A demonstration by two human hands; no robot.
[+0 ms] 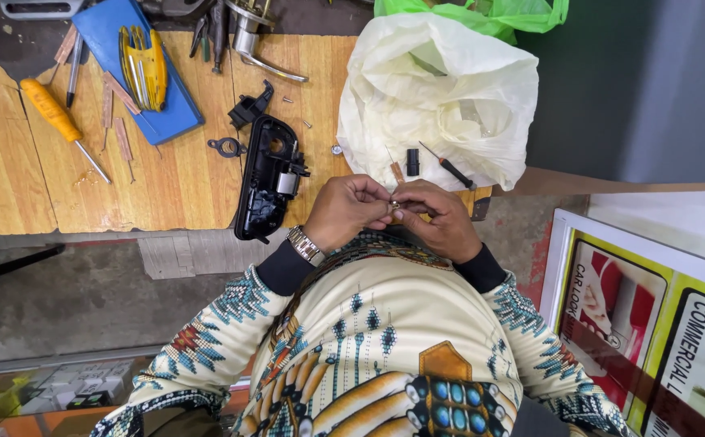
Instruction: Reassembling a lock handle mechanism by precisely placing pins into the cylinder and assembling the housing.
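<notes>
Wooden workbench (166,186), two hands (393,212), one small metal part (395,205)

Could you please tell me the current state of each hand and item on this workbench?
Left hand: pinching a small metal part.
Right hand: pinching the same part.
Black plastic handle housing: lying opened up on the wooden bench.
White plastic bag: open, crumpled.
Orange-handled screwdriver: lying flat, untouched.

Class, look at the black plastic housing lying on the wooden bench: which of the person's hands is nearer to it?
Left. The left hand is just beside the black housing, next to its lower end. The right hand is farther off, on the far side of the left hand, below the white bag.
</notes>
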